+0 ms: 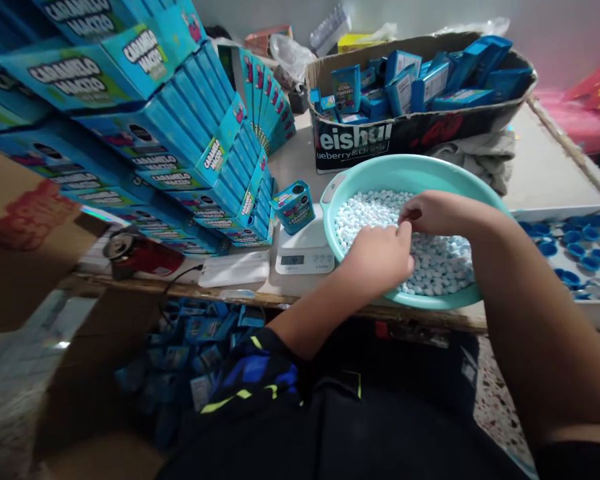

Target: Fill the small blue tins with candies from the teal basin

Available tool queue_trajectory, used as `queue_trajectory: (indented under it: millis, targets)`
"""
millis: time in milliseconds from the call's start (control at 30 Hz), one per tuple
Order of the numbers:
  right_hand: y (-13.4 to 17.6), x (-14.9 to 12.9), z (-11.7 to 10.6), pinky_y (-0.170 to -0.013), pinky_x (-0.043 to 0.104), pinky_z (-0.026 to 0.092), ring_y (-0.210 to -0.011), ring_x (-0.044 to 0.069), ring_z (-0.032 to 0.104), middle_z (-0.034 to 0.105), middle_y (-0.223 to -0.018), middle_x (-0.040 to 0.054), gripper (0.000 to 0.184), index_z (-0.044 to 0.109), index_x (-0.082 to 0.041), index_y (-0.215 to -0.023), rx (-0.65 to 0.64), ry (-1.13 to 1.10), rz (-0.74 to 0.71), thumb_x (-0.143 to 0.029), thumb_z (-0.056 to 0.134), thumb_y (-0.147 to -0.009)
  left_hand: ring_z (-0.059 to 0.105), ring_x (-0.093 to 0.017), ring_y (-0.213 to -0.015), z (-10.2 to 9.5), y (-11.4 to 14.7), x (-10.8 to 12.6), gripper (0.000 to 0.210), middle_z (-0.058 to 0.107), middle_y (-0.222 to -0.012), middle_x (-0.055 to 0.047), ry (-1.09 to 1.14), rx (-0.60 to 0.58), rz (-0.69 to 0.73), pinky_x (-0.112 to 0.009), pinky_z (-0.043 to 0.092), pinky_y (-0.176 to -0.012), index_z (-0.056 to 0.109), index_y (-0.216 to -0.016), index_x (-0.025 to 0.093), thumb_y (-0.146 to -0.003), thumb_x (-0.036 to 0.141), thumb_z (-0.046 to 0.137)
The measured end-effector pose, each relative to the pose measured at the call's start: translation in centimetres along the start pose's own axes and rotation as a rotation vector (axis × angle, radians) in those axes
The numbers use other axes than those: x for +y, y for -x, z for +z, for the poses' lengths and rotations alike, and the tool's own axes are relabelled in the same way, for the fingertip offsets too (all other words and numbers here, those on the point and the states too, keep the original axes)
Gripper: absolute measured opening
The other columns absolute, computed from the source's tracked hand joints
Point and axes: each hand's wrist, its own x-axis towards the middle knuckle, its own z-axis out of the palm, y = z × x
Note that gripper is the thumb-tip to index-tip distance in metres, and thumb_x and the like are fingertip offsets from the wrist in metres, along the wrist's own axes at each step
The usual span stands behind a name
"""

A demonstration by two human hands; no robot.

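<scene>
Over a turquoise basin (415, 170) full of small white candies (365, 210), both of my hands are close together. My left hand (381, 257) is closed, its knuckles up and its fingertips mostly hidden. Just beyond it, my right hand (433, 212) bends down with curled fingers, thumb and fingertips near the left fingers. Whatever they hold, if anything, cannot be made out. A small blue candy pack (295, 208) stands on a white digital scale (305, 261), left of the basin.
Tall stacks of blue candy display boxes (180, 143) rise at left. Behind the basin, a cardboard carton (355, 150) holds blue packs, beside a grey cloth (485, 160). A white tray (597, 313) of blue caps sits right. A red can (150, 257) and white power bank (235, 269) lie near the edge.
</scene>
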Motion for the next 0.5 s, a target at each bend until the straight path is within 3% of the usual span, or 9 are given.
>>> queue_trajectory:
  millis: [100, 167, 233, 367, 433, 500]
  targets:
    - [-0.5, 0.7, 0.1, -0.063, 0.029, 0.043, -0.073, 0.019, 0.061, 0.073, -0.082, 0.0017, 0.019, 0.075, -0.022, -0.095, -0.003, 0.035, 0.066, -0.028, 0.06, -0.085, 0.071, -0.029, -0.085, 1.0, -1.2, 0.5, 0.01, 0.071, -0.09, -0.017, -0.026, -0.14, -0.03, -0.045, 0.052, -0.065, 0.071, -0.091, 0.018, -0.089, 0.02, 0.061]
    - [-0.8, 0.8, 0.3, -0.066, 0.029, 0.045, -0.079, 0.02, 0.063, 0.074, -0.094, 0.0027, 0.023, 0.073, -0.022, -0.101, 0.013, 0.002, 0.05, -0.033, 0.057, -0.089, 0.071, -0.029, -0.083, 1.0, -1.2, 0.1, 0.011, 0.071, -0.086, -0.016, -0.009, -0.118, -0.029, -0.045, 0.052, -0.063, 0.07, -0.085, 0.02, -0.089, 0.018, 0.06]
    - [-1.1, 0.6, 0.6, -0.072, 0.029, 0.047, -0.086, 0.021, 0.065, 0.074, -0.106, 0.0043, 0.026, 0.07, -0.022, -0.108, -0.006, -0.046, 0.014, -0.035, 0.054, -0.092, 0.07, -0.03, -0.085, 0.4, -0.7, -0.8, 0.008, 0.072, -0.088, -0.015, 0.03, 0.014, -0.046, -0.047, 0.053, -0.067, 0.071, -0.09, 0.022, -0.088, 0.022, 0.063]
    - [-0.8, -0.6, 1.0, -0.093, 0.038, 0.049, -0.103, 0.027, 0.065, 0.067, -0.122, 0.0121, 0.044, 0.068, -0.023, -0.121, -0.021, -0.027, 0.0, -0.053, 0.044, -0.1, 0.066, -0.027, -0.098, -2.4, 0.8, -4.2, 0.008, 0.071, -0.1, -0.009, 0.072, 0.448, -0.066, -0.05, 0.054, -0.085, 0.07, -0.096, 0.024, -0.093, 0.026, 0.064]
    - [-0.2, -1.4, 1.1, -0.097, 0.043, 0.049, -0.106, 0.03, 0.065, 0.061, -0.129, 0.0145, 0.059, 0.066, -0.024, -0.127, -0.036, -0.016, 0.03, -0.068, 0.04, -0.098, 0.064, -0.027, -0.105, -3.6, 1.7, -6.7, 0.007, 0.07, -0.105, -0.008, 0.025, 0.658, -0.173, -0.053, 0.052, -0.094, 0.071, -0.093, 0.026, -0.094, 0.026, 0.064]
    - [0.4, -2.4, 1.1, -0.095, 0.045, 0.05, -0.108, 0.033, 0.065, 0.058, -0.134, 0.0165, 0.072, 0.063, -0.024, -0.134, -0.057, -0.003, 0.043, -0.079, 0.042, -0.092, 0.061, -0.032, -0.116, -4.2, 2.4, -9.1, 0.006, 0.067, -0.12, -0.011, -0.046, 0.753, -0.368, -0.059, 0.047, -0.103, 0.074, -0.092, 0.026, -0.091, 0.028, 0.068]
